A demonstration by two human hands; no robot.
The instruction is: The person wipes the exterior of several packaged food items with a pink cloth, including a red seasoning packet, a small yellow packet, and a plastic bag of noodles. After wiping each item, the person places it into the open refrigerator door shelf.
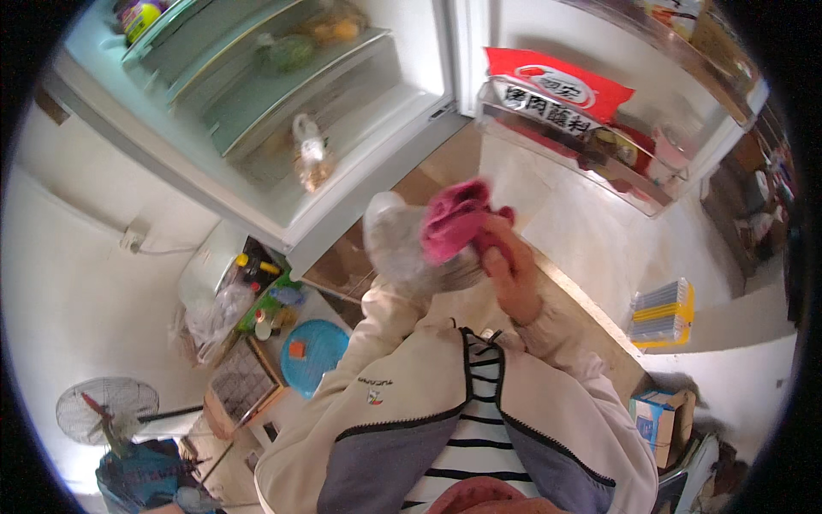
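My right hand is closed on a crumpled pink cloth, held up in front of my chest. Just left of the cloth is a blurred clear plastic bag or container. My left hand lies behind or inside it, at the end of the left sleeve, and its fingers do not show clearly. Beyond both hands stands an open refrigerator. A knotted plastic bag of food rests on its bottom level, and a bag of green produce sits on a shelf above.
The open refrigerator door has a clear bin with a red packet in it. To the left are a round blue tray, bottles, plastic bags and a wire-caged fan. A cardboard box stands at lower right.
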